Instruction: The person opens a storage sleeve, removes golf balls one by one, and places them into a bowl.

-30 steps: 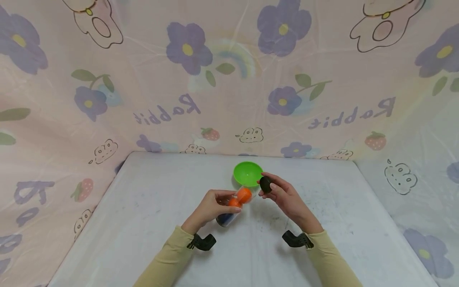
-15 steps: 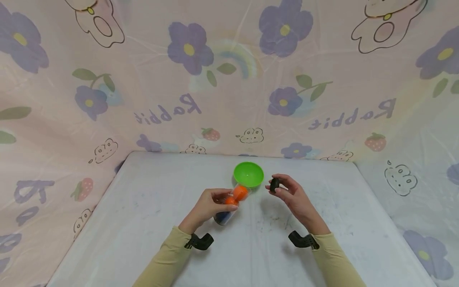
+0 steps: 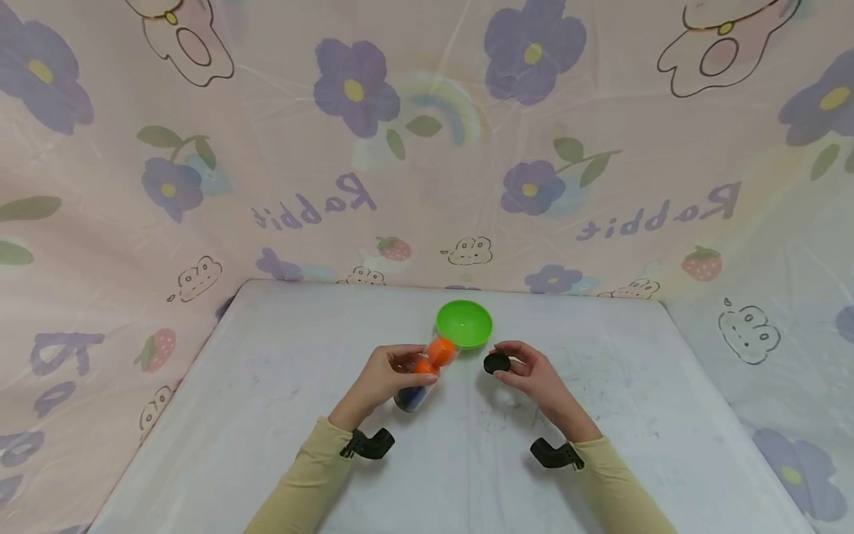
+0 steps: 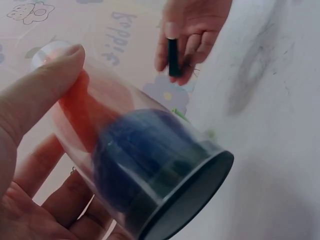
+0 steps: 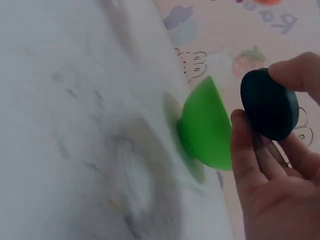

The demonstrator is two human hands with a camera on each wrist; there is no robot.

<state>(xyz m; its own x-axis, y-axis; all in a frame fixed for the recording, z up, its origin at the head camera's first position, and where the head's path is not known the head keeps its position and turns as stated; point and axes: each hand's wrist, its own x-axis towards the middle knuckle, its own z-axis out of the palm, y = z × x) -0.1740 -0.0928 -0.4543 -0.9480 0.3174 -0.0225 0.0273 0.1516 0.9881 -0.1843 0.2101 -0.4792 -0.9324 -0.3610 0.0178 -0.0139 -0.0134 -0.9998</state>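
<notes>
My left hand [image 3: 382, 378] grips a clear plastic tube [image 4: 112, 80] between thumb and fingers, tilted with its upper end towards the bowl. Inside are orange balls [image 3: 442, 351] near the upper end, and a dark blue ball [image 4: 135, 145] lower down. A dark base [image 4: 192, 195] closes the lower end. To the right, apart from the tube, my right hand [image 3: 542, 380] pinches a round black cap [image 3: 497, 363]. In the right wrist view the cap [image 5: 270, 105] sits between thumb and fingertips, its flat face turned partly to the camera.
A green bowl [image 3: 465, 326] stands on the white table [image 3: 300, 348], just beyond both hands. Behind the table hangs a printed cloth [image 3: 427, 185] with flowers and rabbits. Each wrist carries a black curved mount [image 3: 373, 445].
The left hand has shifted slightly left and away with the tube. The right hand went right, then came back left and lower, turning the cap as it moved. The bowl stayed put.
</notes>
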